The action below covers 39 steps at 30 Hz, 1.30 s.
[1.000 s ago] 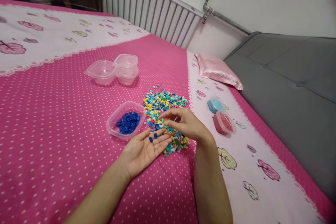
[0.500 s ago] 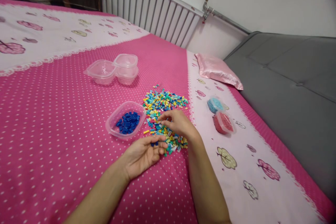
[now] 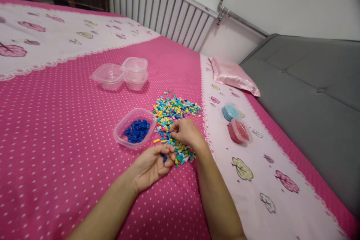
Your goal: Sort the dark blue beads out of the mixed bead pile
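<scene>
My left hand (image 3: 153, 165) is palm up with its fingers curled around a few small blue building bricks (image 3: 164, 157). It is just below the clear plastic tub (image 3: 119, 140), where a heap of dark blue bricks (image 3: 137, 131) lies. Over the mixed pile of coloured bricks (image 3: 174, 107), my right hand (image 3: 185, 131) points down with thumb and fingers pinched together. A dark speck shows at those fingertips, too small to make out. Part of the pile is hidden beneath the right hand.
Clear tubs (image 3: 108, 78) stand on the dotted pink bedspread (image 3: 70, 120) beyond the pile. To the right are lidded tubs, one with light blue pieces (image 3: 230, 112), one with red pieces (image 3: 238, 132). A pink pillow (image 3: 234, 75) lies near the grey headboard (image 3: 306, 82).
My right hand has moved slightly down toward me over the pile, and its fingers have drawn together. The fingers of my left hand have curled in a little more around the blue bricks.
</scene>
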### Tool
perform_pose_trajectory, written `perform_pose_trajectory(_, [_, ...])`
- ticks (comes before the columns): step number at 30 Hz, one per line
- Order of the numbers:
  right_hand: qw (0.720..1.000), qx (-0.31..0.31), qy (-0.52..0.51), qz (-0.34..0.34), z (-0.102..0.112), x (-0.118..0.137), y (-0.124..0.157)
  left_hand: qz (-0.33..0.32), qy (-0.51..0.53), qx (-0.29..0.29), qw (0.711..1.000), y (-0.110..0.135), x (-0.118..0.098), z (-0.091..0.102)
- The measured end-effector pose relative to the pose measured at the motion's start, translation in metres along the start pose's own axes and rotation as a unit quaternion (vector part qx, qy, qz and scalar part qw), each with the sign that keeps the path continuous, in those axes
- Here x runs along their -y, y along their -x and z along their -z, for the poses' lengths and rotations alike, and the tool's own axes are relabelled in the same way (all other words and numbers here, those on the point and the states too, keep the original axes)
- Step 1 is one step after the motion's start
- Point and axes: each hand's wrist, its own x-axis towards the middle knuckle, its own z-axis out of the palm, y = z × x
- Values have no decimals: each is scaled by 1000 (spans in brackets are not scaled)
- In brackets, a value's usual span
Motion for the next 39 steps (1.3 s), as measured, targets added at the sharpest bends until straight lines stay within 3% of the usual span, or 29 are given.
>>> perform_pose_trajectory(12, [995,-69,-32,-68,17,-35,1,-9,19,-9,1000,0,-1,2])
perform_pose_trajectory(19, [989,-114,-86,-44,25,-32,8,8,42,-19,999,0,-4,1])
perform_pose_trajectory(24, [986,-110,-127,24,33,-19,17,-13,50,-43,998,1,-5,-3])
perform_pose_trajectory(31, [963,-22,-193,187,47,-3,38,-29,87,-11,996,-3,-4,-1])
perform_pose_trajectory(39, [945,8,-234,230,55,3,50,-42,90,16,995,-5,-1,4])
